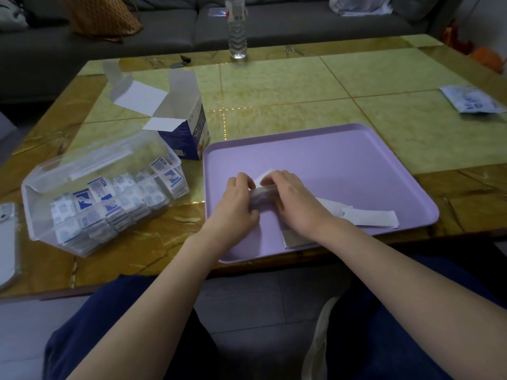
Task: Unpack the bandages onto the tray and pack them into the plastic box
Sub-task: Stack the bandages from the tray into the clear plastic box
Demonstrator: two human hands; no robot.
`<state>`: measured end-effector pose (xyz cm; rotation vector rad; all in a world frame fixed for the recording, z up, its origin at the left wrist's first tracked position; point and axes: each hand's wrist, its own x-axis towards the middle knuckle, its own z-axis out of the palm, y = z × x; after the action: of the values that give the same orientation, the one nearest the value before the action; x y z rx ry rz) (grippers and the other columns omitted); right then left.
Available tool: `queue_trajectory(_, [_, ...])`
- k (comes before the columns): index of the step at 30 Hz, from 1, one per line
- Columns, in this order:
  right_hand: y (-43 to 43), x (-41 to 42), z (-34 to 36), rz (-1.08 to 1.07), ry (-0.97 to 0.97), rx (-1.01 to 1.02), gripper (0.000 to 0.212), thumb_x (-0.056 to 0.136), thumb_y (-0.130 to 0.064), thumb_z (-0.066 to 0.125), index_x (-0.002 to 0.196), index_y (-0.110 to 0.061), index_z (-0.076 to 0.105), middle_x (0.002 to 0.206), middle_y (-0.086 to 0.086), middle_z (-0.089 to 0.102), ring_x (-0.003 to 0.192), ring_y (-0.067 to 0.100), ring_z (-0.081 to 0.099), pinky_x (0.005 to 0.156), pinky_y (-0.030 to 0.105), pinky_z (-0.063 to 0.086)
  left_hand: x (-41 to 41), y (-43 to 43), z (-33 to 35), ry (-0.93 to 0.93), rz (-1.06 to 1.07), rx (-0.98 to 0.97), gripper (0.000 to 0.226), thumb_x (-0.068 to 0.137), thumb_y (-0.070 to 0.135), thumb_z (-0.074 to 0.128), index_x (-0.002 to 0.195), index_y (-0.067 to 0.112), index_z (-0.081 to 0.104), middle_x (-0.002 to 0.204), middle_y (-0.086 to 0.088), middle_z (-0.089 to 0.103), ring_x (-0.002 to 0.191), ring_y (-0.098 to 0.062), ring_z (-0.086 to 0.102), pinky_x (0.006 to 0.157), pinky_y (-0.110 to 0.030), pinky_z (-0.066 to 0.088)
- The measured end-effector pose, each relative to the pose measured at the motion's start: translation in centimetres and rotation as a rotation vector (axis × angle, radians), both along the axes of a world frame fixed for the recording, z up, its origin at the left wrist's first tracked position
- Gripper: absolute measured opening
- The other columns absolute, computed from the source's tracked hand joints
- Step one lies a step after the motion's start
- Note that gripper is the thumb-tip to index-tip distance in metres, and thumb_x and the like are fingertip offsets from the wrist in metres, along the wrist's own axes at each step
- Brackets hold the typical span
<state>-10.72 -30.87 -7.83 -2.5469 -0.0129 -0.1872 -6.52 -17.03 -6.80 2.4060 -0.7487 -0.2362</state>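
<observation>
Lilac tray: both hands pinching bandage stack; label txt too blurred.

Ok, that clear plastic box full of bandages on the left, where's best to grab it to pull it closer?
Take the plastic box by its near-right long wall, coming from the right with the left hand, which is nearest. The box lies tilted, with its opening facing up and right, so that rim is exposed; pinch the rim there, probably without lifting, so the bandages stacked inside don't spill.
</observation>
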Motion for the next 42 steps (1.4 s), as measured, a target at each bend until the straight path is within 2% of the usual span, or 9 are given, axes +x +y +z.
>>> queue_trajectory(3, [-0.1, 0.1, 0.1, 0.003, -0.012, -0.045, 0.021, 0.090, -0.003, 0.047, 0.107, -0.007, 0.057, 0.107, 0.008, 0.057, 0.100, 0.023, 0.047, 0.084, 0.030, 0.038, -0.2, -0.2, -0.2, -0.012, -0.027, 0.008, 0.030, 0.086, 0.007, 0.056, 0.111, 0.008, 0.041, 0.108, -0.005, 0.040, 0.091, -0.022, 0.046, 0.076, -0.028, 0.039])
queue_trajectory(6, [0.0, 0.2, -0.2, 0.042, -0.004, -0.107, 0.022, 0.090, -0.006, 0.048, 0.110, -0.008, 0.057, 0.111, 0.009, 0.056, 0.102, 0.026, 0.046, 0.087, 0.039, 0.039, -0.5, -0.4, -0.6, -0.071, -0.071, 0.091, 0.018, 0.094, 0.009, 0.046, 0.111, 0.004, 0.040, 0.110, -0.010, 0.040, 0.086, -0.028, 0.051, 0.073, -0.038, 0.041])
queue_trajectory(10, [-0.3, 0.2, 0.0, 0.046, 0.035, -0.072, 0.023, 0.089, -0.003, 0.048, 0.109, -0.007, 0.056, 0.111, 0.011, 0.058, 0.103, 0.028, 0.047, 0.087, 0.037, 0.038, -0.6, -0.8, -0.9, -0.190, -0.101, 0.250, 0.014, 0.097, 0.009, 0.039, 0.111, 0.007, 0.037, 0.113, -0.010, 0.041, 0.085, -0.029, 0.054, 0.062, -0.033, 0.034])
queue_trajectory(16, [-2.3, 0.4, 1.6, -0.096, 0.008, 0.094, 0.010, 0.084, -0.007, 0.061, 0.091, -0.015, 0.061, 0.088, 0.005, 0.066, 0.085, 0.026, 0.060, 0.076, 0.039, 0.048, 1.3, -0.7, 0.0, -0.207, 0.106, 0.066, 0.025, 0.100, 0.033, 0.035, 0.108, 0.013, 0.047, 0.108, -0.007, 0.052, 0.093, -0.027, 0.052, 0.077, -0.041, 0.043])
queue_trajectory(22, [-3.3, 0.4, 2.0, -0.091, 0.086, 0.042, 0.015, 0.082, -0.011, 0.061, 0.087, -0.024, 0.066, 0.083, -0.001, 0.066, 0.082, 0.020, 0.060, 0.075, 0.037, 0.049, 2.8, -0.9, -0.7, -0.253, 0.107, 0.333, 0.038, 0.094, 0.039, 0.046, 0.120, 0.012, 0.049, 0.119, -0.010, 0.048, 0.110, -0.027, 0.044, 0.090, -0.035, 0.038])
queue_trajectory(27, [-3.0, 0.5, 1.7, -0.065, 0.115, -0.011, 0.020, 0.082, -0.012, 0.059, 0.096, -0.025, 0.066, 0.096, 0.000, 0.069, 0.094, 0.023, 0.060, 0.080, 0.037, 0.048, 3.1, -1.1, -0.5, -0.195, 0.100, 0.302, 0.030, 0.092, 0.031, 0.052, 0.115, 0.012, 0.053, 0.115, -0.012, 0.050, 0.109, -0.028, 0.043, 0.091, -0.035, 0.036])
queue_trajectory(34, [-2.6, 1.1, 1.4, -0.040, 0.075, -0.041, 0.060, 0.085, -0.010, 0.057, 0.137, -0.029, 0.033, 0.107, -0.004, 0.068, 0.101, 0.024, 0.059, 0.079, 0.036, 0.046, 2.6, -0.7, 0.1, -0.128, 0.052, 0.061, 0.006, 0.088, 0.012, 0.055, 0.090, 0.016, 0.058, 0.094, -0.007, 0.064, 0.090, -0.027, 0.053, 0.076, -0.040, 0.044])
queue_trajectory(38, [-2.5, 1.2, 1.1, -0.055, 0.061, -0.069, 0.032, 0.088, -0.013, 0.054, 0.117, -0.025, 0.057, 0.108, 0.001, 0.066, 0.103, 0.026, 0.058, 0.084, 0.039, 0.047, 2.1, -0.6, 0.3, -0.173, -0.005, -0.025, 0.024, 0.089, 0.003, 0.050, 0.099, 0.018, 0.065, 0.097, -0.002, 0.064, 0.090, -0.021, 0.052, 0.077, -0.038, 0.045])
queue_trajectory(42, [-2.0, 1.2, 0.7, -0.104, 0.002, -0.088, 0.014, 0.086, -0.011, 0.058, 0.097, -0.013, 0.068, 0.098, 0.004, 0.045, 0.097, 0.025, 0.050, 0.082, 0.038, 0.045, 1.5, -0.6, 0.6, -0.181, -0.025, 0.013, 0.032, 0.091, 0.006, 0.038, 0.108, 0.014, 0.063, 0.105, -0.005, 0.064, 0.100, -0.024, 0.050, 0.085, -0.039, 0.040])
